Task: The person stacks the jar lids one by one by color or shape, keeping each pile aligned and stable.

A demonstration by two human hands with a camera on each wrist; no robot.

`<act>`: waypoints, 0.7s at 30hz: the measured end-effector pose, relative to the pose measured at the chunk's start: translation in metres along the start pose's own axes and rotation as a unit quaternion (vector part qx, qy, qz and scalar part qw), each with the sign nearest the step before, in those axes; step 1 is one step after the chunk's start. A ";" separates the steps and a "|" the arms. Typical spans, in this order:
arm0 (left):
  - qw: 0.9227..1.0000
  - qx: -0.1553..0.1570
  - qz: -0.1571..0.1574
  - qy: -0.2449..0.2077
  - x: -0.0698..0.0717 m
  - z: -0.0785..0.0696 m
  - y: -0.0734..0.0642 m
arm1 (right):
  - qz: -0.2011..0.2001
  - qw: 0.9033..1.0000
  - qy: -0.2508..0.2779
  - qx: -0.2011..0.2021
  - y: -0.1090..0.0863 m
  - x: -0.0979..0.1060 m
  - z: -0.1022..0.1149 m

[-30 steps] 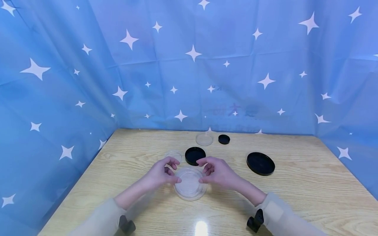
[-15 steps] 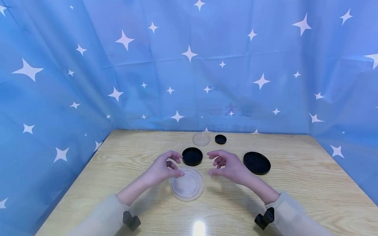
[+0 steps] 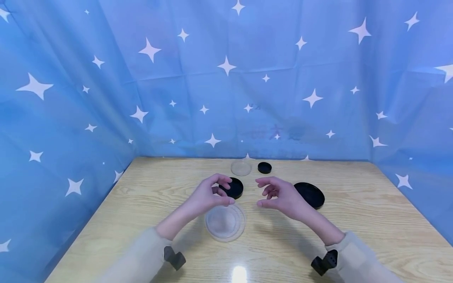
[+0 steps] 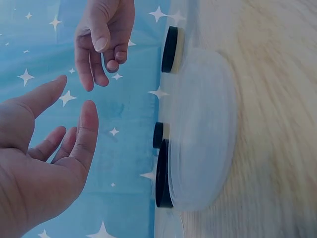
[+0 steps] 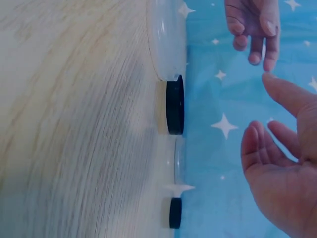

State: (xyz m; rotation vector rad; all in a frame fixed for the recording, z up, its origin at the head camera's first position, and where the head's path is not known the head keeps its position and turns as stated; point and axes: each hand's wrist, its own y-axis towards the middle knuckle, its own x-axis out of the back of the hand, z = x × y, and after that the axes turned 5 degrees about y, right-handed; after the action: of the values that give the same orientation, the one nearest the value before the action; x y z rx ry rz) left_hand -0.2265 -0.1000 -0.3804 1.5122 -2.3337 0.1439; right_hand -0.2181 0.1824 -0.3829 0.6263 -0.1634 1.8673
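Both hands hover over the table, holding nothing, with their fingers loosely curved and facing each other. My left hand (image 3: 212, 192) is above the far rim of a large clear shallow round dish (image 3: 224, 228), inside which a smaller ring shows. It partly covers a black shallow round dish (image 3: 236, 188) in the head view. To the right, my right hand (image 3: 281, 198) stands apart from the clear dish and overlaps the edge of a larger black round dish (image 3: 312, 195). In the left wrist view, the clear dish (image 4: 205, 134) lies below the left hand (image 4: 54, 173).
Near the table's back edge lie another clear dish (image 3: 241, 168) and a small black one (image 3: 264, 168). A further clear rim (image 4: 171, 225) shows at the bottom of the left wrist view. Star-patterned blue cloth (image 3: 226, 98) surrounds the wooden table (image 3: 354, 212) behind and at the sides.
Both hands have come away from the clear dish. The right hand moved right; the left moved slightly forward and right. The clear dish remains on the table.
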 end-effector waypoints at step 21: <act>0.998 0.005 -0.032 -0.062 0.010 0.016 0.054 | -0.037 0.999 0.002 -0.020 0.042 0.005 -0.023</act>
State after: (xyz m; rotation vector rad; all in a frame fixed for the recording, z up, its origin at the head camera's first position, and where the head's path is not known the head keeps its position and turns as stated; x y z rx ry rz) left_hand -0.2827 -0.0900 -0.3861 1.6416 -2.3788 0.0462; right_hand -0.2656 0.1796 -0.3919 0.5924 -0.1717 1.7891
